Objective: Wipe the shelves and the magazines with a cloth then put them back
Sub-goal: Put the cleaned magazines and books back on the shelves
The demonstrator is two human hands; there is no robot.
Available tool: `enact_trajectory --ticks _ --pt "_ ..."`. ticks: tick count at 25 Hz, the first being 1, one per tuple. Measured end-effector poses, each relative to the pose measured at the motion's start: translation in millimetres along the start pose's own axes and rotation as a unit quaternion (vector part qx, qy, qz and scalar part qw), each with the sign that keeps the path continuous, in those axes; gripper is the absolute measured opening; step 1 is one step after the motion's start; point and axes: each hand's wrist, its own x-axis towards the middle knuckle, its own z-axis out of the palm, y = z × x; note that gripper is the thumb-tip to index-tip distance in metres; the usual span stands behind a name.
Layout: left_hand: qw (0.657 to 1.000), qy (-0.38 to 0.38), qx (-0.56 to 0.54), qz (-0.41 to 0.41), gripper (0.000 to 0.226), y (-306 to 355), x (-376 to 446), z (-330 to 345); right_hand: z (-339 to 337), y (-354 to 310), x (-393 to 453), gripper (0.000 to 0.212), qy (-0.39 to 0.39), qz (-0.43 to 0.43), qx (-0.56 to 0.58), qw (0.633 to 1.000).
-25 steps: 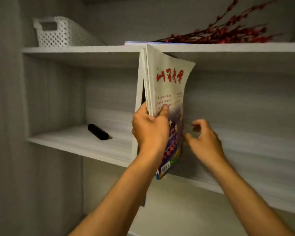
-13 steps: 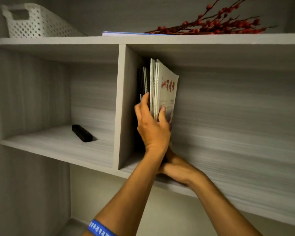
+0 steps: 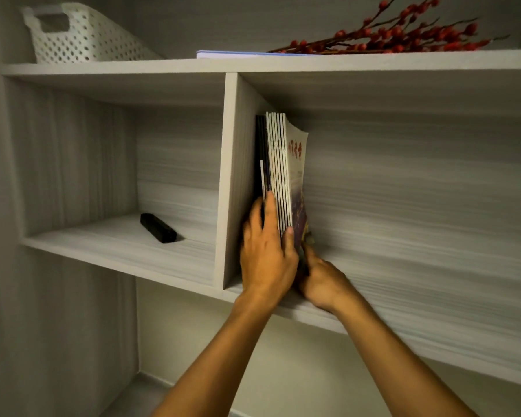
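Standing magazines (image 3: 278,173) upright, shelf (image 3: 403,299) (left hand (image 3: 265,257) gripping)

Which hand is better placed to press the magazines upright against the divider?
Probably the left hand: it already grips the magazines by their spines, thumb on the front cover, beside the divider. The right hand sits low at the stack's bottom corner, partly hidden.
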Motion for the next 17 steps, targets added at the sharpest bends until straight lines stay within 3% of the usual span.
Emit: enact_trajectory --ticks 3,6,8,10,12,14,15,17 --pt "0.996 -0.006 -0.083 -0.014 0.063 -6.5 -28.4 -16.9 -2.3 -7.8 -25.2 0.074 0.029 -0.033 0.011 0.999" --pt "0.986 0.039 -0.159 -0.002 0.047 -18.8 -89.4 -42.9 29.4 -8.3 -89.6 0.05 0.234 -0.155 0.021 0.959" --pt "0.986 0.059 -0.156 -0.022 0.036 -38.7 -148.1 -54.3 79.5 6.9 -147.4 0.038 0.286 -0.19 0.103 0.934" --pt "0.986 0.018 -0.125 -0.107 0.029 -76.7 -229.7 -57.1 154.9 47.3 -206.5 0.03 0.204 -0.099 0.137 0.964" --pt "0.956 -0.08 -0.102 -0.263 0.028 -124.3 -319.6 -61.6 234.2 100.3 -266.9 0.029 0.041 0.072 0.157 0.984" --pt "0.887 -0.21 0.012 -0.412 0.03 -170.7 -418.0 -75.5 309.3 149.1 -336.9 0.033 -0.168 0.263 0.163 0.936" --pt "0.841 -0.282 0.088 -0.453 0.03 -188.1 -461.3 -86.1 335.3 166.1 -369.7 0.029 -0.234 0.335 0.152 0.9" --pt "0.741 -0.382 0.214 -0.509 0.028 -207.8 -526.7 -104.2 374.6 186.7 -417.5 0.023 -0.292 0.418 0.135 0.849"
